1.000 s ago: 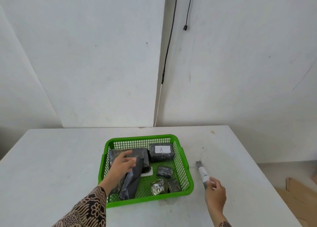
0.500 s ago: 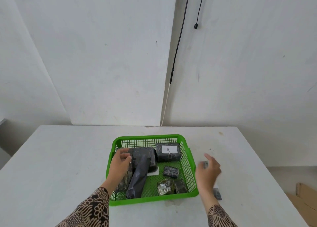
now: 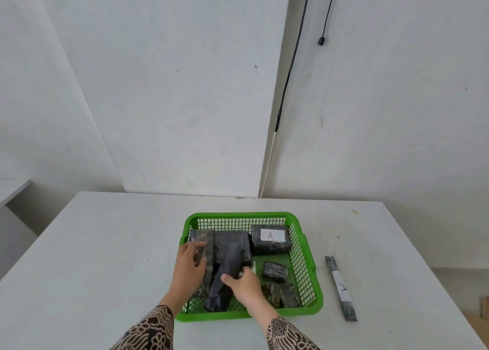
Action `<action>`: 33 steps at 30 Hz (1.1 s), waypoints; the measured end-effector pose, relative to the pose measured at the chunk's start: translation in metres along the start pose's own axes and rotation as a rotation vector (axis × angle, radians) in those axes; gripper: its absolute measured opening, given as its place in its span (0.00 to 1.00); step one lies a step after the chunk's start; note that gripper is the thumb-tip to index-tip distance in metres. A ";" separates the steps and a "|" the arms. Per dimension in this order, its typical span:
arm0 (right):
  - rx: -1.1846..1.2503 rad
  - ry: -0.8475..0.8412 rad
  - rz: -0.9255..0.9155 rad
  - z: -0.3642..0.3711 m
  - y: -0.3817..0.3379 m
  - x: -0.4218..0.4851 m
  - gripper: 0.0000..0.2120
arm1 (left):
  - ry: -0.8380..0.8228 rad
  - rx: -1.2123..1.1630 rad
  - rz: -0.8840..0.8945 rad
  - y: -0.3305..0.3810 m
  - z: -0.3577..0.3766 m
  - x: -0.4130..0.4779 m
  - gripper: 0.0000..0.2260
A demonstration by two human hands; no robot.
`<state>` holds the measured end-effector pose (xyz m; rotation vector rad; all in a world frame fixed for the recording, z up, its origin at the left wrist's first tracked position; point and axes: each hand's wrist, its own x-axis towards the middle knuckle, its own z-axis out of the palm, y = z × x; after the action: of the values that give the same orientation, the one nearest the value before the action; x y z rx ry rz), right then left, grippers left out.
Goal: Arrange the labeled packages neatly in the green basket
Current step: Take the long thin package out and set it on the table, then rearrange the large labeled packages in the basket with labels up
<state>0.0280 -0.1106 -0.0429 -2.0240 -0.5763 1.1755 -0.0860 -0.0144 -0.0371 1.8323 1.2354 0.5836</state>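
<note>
The green basket (image 3: 242, 216) stands on the white table and holds several black wrapped packages. A block labelled A (image 3: 270, 240) lies in its far right corner, with small packages (image 3: 275, 270) along the right side. My left hand (image 3: 189, 266) rests on a flat package (image 3: 202, 240) at the basket's left. My right hand (image 3: 244, 286) grips a long dark package (image 3: 229, 267) that leans across the middle. A thin stick package labelled A (image 3: 341, 287) lies on the table, right of the basket.
The white table (image 3: 105, 257) ends at a wall behind the basket. A black cable (image 3: 291, 58) hangs down the wall. A cardboard piece (image 3: 484, 307) shows past the table's right edge.
My right hand let go of the stick package, left it on the table and moved into the basket onto the long dark package. The left hand stayed on the left package.
</note>
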 end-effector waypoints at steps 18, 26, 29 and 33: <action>0.877 -0.080 -0.532 -0.100 -0.065 -0.030 0.13 | -0.499 -0.880 -0.077 0.077 -0.020 0.014 0.29; 0.641 0.102 -0.532 -0.132 -0.057 -0.028 0.19 | -0.397 -0.825 0.008 0.081 -0.029 0.021 0.27; 0.689 0.088 -0.518 -0.127 -0.054 -0.031 0.22 | -0.376 -0.838 -0.009 0.084 -0.027 0.017 0.21; 0.563 0.043 -0.484 -0.105 -0.053 -0.034 0.21 | -0.424 -0.895 -0.052 0.088 -0.015 0.009 0.12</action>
<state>0.1018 -0.1373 0.0513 -1.3328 -0.5892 0.8701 -0.0472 -0.0154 0.0441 1.0746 0.5753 0.5545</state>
